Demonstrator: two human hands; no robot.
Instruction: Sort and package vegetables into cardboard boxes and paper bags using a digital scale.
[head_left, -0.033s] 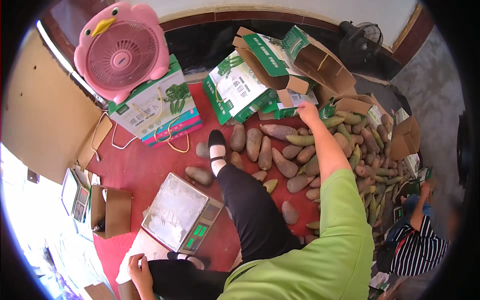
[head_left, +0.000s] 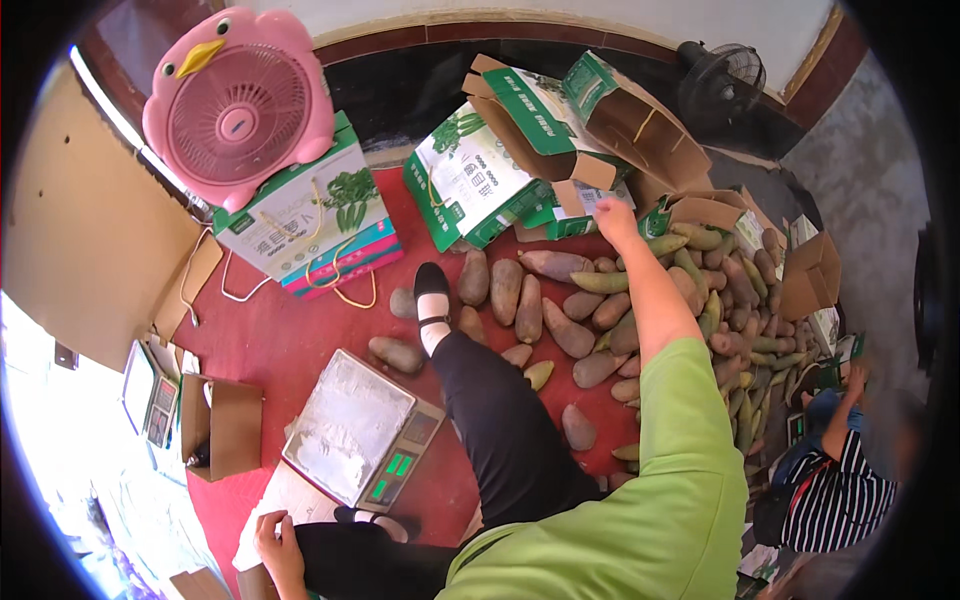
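Stretched out ahead, my right hand (head_left: 614,222) is at the edge of a green-and-white cardboard carton (head_left: 568,222), its fingers bent against a flap. Low on the left, my left hand (head_left: 280,548) rests by my knee, fingers loosely curved and apart, with nothing seen in it. Between my legs and the left side stands a digital scale (head_left: 352,428), its metal plate bare and its green display lit. Many large, elongated brownish-purple and green tubers or gourds (head_left: 570,330) lie right of my foot, heaped higher farther right.
Open cartons (head_left: 648,130) lean together behind the heap. A pink bird-shaped fan (head_left: 240,120) stands on a carton (head_left: 300,215) at the far left. A brown box (head_left: 225,425) and another scale (head_left: 150,400) are left. A person in a striped shirt (head_left: 838,500) sits far right.
My view has shifted very slightly, moving the fan and scale a little within the picture. Both hands keep their places.
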